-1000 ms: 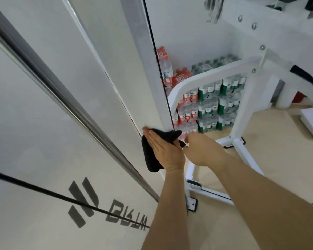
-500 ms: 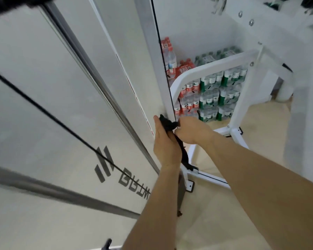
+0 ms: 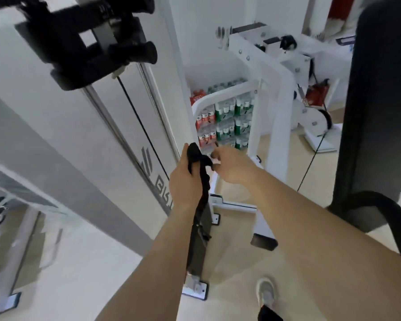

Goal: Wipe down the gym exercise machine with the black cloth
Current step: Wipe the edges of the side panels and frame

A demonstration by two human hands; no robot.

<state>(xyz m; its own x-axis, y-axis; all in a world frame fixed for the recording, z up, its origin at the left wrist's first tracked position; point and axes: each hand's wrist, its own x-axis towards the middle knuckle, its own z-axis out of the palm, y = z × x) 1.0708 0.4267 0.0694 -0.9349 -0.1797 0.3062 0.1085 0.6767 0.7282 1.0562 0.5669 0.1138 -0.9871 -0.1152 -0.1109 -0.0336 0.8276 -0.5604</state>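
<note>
Cloth (image 3: pixel 204 181) is off the machine (image 3: pixel 79 126) and bunched into a rope. Left grip (image 3: pixel 183 184) is curled round its top end. Right grip (image 3: pixel 232 165) appears to pinch a corner just beside. The tail hangs by the machine's right edge.

Judgement: re-folding. Open the cloth into a flat pad over the palm first, then press it on the panel. Use long overlapping strokes, clear of the cable (image 3: pixel 137 117).

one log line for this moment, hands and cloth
left hand: grips black cloth | right hand: pinches cloth end | cloth tail: hangs down | machine upright: just beyond hands
</note>
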